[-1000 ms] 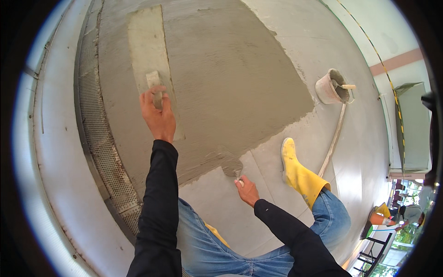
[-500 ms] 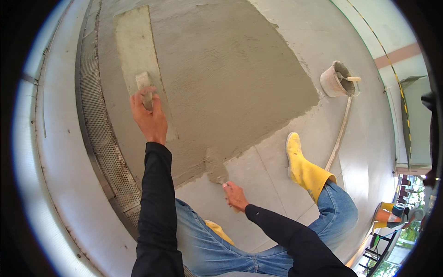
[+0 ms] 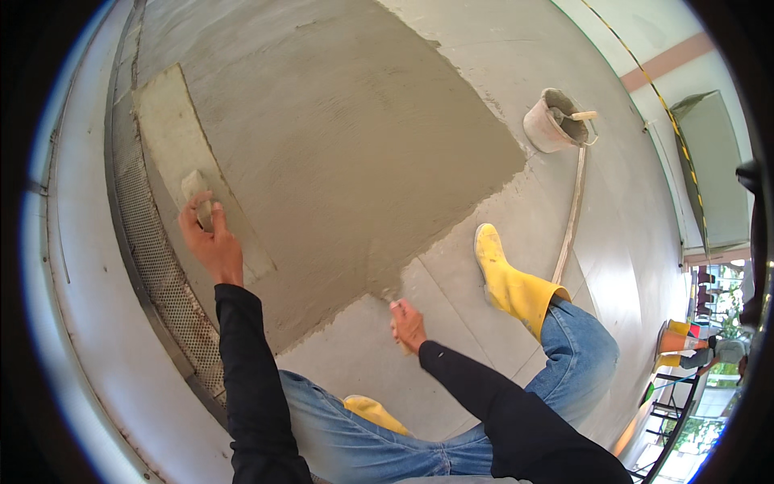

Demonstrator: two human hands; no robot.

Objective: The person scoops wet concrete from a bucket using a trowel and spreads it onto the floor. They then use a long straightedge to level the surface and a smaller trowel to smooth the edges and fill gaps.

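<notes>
My left hand is closed around the grip of a long, flat float. The float lies on the wet grey mortar, close to the perforated strip at the left. Down by the near edge of the mortar, my right hand grips the handle of a small trowel. Its blade, coated in mortar, rests against that edge and is hard to make out from the layer.
A mortar-stained bucket with a handled tool in it stands at the right, beside a long wooden strip. My yellow boots rest on the grey floor. A perforated metal strip runs along the left wall. Another person is at far right.
The float and my left hand have come nearer and a little to the left across the mortar. My right hand with the trowel has shifted slightly right along the edge. The view has turned a little.
</notes>
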